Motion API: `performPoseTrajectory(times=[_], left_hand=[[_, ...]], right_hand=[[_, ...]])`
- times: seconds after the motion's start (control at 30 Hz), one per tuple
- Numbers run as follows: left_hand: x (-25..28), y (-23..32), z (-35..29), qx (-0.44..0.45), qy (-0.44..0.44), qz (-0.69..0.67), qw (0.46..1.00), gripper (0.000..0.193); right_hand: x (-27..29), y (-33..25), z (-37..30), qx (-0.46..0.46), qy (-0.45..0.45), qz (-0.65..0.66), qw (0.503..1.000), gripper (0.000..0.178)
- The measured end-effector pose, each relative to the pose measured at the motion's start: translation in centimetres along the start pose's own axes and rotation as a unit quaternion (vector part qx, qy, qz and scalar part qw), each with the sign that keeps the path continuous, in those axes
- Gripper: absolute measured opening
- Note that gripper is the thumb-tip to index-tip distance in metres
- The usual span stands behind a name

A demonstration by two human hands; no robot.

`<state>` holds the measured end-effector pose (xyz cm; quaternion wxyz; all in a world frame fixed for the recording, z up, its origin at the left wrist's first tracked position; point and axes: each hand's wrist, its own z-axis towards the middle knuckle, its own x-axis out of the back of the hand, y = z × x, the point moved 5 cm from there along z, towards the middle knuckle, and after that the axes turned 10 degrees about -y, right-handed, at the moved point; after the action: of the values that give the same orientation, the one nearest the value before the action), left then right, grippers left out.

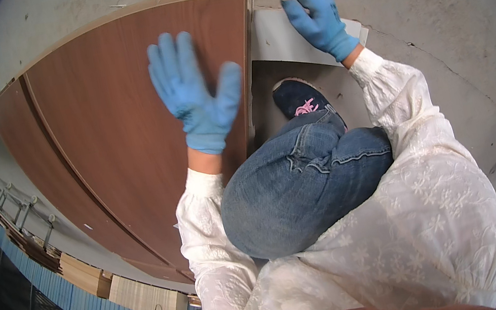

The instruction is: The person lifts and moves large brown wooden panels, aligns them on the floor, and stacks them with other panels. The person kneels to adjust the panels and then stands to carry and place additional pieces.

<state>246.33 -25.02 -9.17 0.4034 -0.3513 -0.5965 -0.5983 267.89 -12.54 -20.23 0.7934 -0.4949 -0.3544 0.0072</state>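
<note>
A large brown wood-grain panel (120, 104) lies on the floor at my left, with a dark groove along its left part and a pale strip along its far edge. Over its right part, my left hand (194, 91), in a blue glove, has its fingers and thumb spread and holds nothing. Whether the palm touches the panel I cannot tell. My right hand (313, 14), gloved in blue too, is beyond the panel's right edge. Its fingers are stretched and apart from the thumb, with nothing in them. Close below it is a white board (280, 36) beside the panel.
My bent leg in jeans (305, 178) and a dark shoe (302, 102) with pink laces are right of the panel. Concrete floor (433, 2) surrounds it. Stacked boards (144, 299), a blue corrugated surface (77, 295) and metal racks (18, 205) stand at the lower left.
</note>
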Motion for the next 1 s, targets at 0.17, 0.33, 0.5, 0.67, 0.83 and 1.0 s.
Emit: performPoseTrajectory(times=[0.17,0.33,0.5,0.67,0.83,1.0], left_hand=[[-3.1,1.9,-3.6,0.038,-0.111,0.069,0.991,0.105],[-4.0,2.0,-3.7,0.014,-0.086,0.094,0.992,0.106],[-4.1,2.0,-3.9,0.018,-0.096,0.096,0.991,0.108],[-4.4,2.1,-3.9,0.024,-0.101,0.117,0.988,0.102],[-4.4,2.0,-4.0,0.045,-0.116,0.112,0.986,0.102],[-3.5,2.0,-4.5,0.053,-0.074,0.109,0.99,0.084]], right_hand=[[-3.1,-2.1,4.2,0.017,-0.04,0.239,0.97,0.039],[-5.0,-2.1,4.2,-0.114,-0.117,0.229,0.96,0.043],[-4.7,-2.2,4.3,-0.114,-0.113,0.216,0.963,0.04],[-4.6,-2.9,4.4,-0.112,-0.118,0.26,0.952,0.04],[-4.8,-2.3,3.8,-0.192,-0.109,0.297,0.929,0.04],[-5.2,-1.6,4.3,-0.139,-0.104,0.294,0.94,0.035]])
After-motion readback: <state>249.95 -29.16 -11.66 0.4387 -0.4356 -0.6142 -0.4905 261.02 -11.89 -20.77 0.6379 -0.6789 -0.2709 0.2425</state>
